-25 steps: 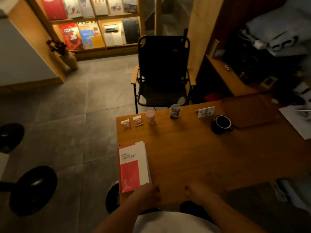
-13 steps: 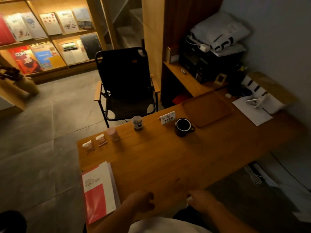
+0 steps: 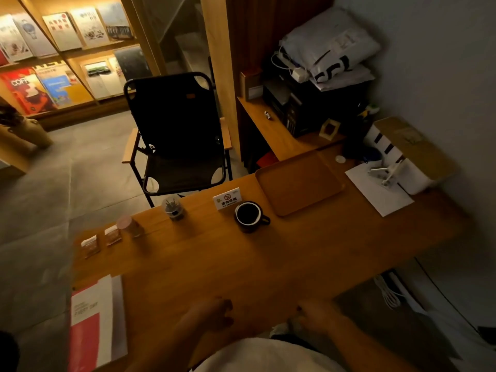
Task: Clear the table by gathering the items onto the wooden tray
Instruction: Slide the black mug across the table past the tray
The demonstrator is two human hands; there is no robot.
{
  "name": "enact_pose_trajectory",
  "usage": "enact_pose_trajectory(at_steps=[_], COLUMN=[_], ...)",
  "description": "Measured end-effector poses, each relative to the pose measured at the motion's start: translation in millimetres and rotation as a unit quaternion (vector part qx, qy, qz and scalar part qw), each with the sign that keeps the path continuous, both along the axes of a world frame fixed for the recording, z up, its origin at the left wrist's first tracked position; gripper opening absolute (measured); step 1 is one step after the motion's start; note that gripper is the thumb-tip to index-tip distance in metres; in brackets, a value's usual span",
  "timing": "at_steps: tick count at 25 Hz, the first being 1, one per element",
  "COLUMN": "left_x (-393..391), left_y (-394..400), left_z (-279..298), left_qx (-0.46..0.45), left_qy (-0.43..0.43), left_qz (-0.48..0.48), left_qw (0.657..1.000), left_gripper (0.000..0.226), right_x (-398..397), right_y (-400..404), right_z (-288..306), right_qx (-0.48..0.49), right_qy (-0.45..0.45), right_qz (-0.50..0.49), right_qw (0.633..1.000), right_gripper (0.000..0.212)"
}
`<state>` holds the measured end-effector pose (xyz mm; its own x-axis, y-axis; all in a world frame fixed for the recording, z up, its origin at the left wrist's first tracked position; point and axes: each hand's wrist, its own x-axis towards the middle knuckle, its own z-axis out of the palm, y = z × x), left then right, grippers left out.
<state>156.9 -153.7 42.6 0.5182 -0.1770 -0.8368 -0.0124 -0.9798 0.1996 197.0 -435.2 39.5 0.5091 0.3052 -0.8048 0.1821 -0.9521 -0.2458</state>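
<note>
Head view: the worktop (image 3: 268, 264) is scanned from left to right. At the near left edge a red-and-white booklet (image 3: 94, 323) is seen, its long axis running from 6 to 12 o'clock. Beyond it, at the far left edge, two small packets (image 3: 90, 245) (image 3: 112, 235) lie side by side, followed by a pink-lidded jar (image 3: 128, 224), a small clear container (image 3: 173, 208), a white no-smoking sign (image 3: 227, 198) and a black mug (image 3: 248, 216) with its handle turned toward 3 o'clock. Just beside the mug, at about 1 o'clock from it, the wooden tray (image 3: 299, 183) is found with nothing on it.

The left hand (image 3: 214, 312) is held at the near edge with fingers loosely curled and nothing gripped; the right hand (image 3: 314, 315) lies likewise, curled loosely, holding nothing that can be made out.

From the right hand the mug lies at roughly 11 o'clock and the tray at 12 o'clock, well apart from both hands. The right hand is judged the nearer to tray and mug; the packets and booklet fall to the left hand, at about 10 o'clock from it.
</note>
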Motion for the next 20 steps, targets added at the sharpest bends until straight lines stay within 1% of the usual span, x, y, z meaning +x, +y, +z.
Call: enact_pose_trajectory(at_steps=[5, 9, 11, 13, 16, 18, 20], left_x=[28.3, 46.0, 57.4, 65.0, 79.4, 94.3, 114.6], left_y=[-35.8, -49.8, -53.1, -57.2, -61.1, -62.1, -63.9], left_z=[-1.5, -6.5, -10.8, -17.3, -32.3, -41.3, -47.7], left_qx=[0.000, -0.013, -0.016, -0.017, -0.003, 0.003, 0.019], left_qy=[0.001, 0.003, -0.010, -0.054, -0.147, -0.224, -0.300], left_qz=[0.002, -0.033, -0.053, -0.062, -0.085, -0.104, -0.123], left_qw=[1.000, 0.999, 0.998, 0.996, 0.986, 0.969, 0.946], left_gripper=[0.047, 0.046, 0.043, 0.042, 0.042, 0.044, 0.044], right_x=[22.5, 39.5, 44.7, 47.8, 54.0, 60.6, 66.6], right_y=[-26.3, -32.5, -32.8, -33.5, -29.8, -26.3, -23.1], right_z=[-9.4, -23.8, -30.0, -39.5, -53.5, -62.8, -76.4], right_qx=[0.016, 0.029, 0.030, 0.025, 0.004, -0.002, -0.008], right_qy=[-0.002, -0.010, -0.032, -0.072, -0.126, -0.149, -0.151], right_qz=[0.031, 0.036, 0.026, 0.012, -0.003, -0.020, -0.036], right_qw=[0.999, 0.999, 0.999, 0.997, 0.992, 0.989, 0.988], right_gripper=[0.034, 0.035, 0.040, 0.045, 0.053, 0.065, 0.085])
